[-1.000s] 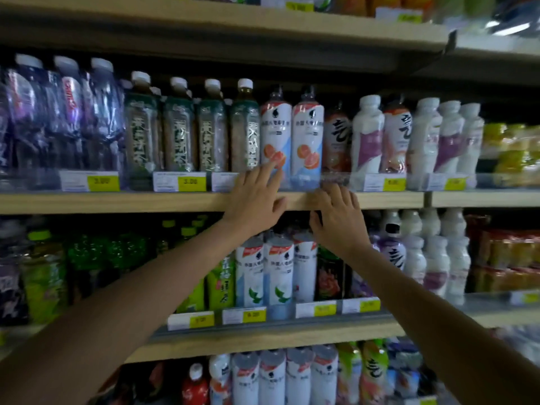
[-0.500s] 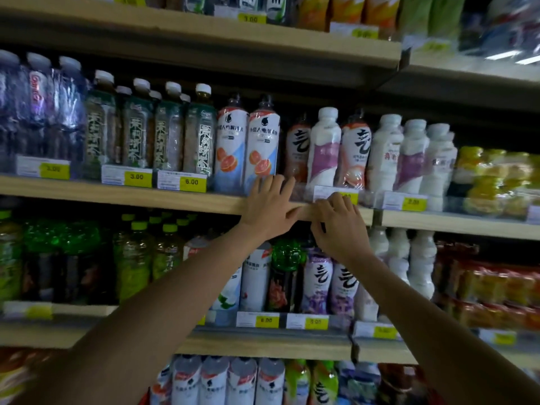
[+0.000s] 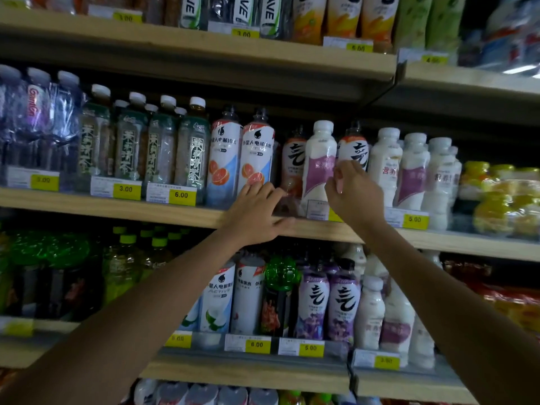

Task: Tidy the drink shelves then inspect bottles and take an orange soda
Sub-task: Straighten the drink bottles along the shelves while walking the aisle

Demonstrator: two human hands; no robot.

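My left hand [image 3: 254, 211] lies flat on the front edge of the middle shelf [image 3: 117, 204], fingers spread, just below a white grapefruit-label bottle [image 3: 257, 159]. My right hand [image 3: 353, 194] is raised higher, its bunched fingertips touching the right side of a white bottle with a purple label [image 3: 318, 165]. Right behind those fingers stands an orange-topped soda bottle [image 3: 355, 147]. Another orange-topped soda bottle [image 3: 292, 162] stands between the two hands. I cannot tell whether the right fingers grip anything.
Green tea bottles [image 3: 163, 147] and water bottles [image 3: 38, 112] fill the shelf's left; more white bottles [image 3: 412, 171] and yellow packs [image 3: 505, 200] its right. Orange juice bottles [image 3: 342, 16] stand on the top shelf. The lower shelf [image 3: 248, 372] holds several more bottles.
Both hands have slid right along the shelf edge. My right hand has lifted off the edge and now touches the white purple-label bottle. The view has moved up and closer.
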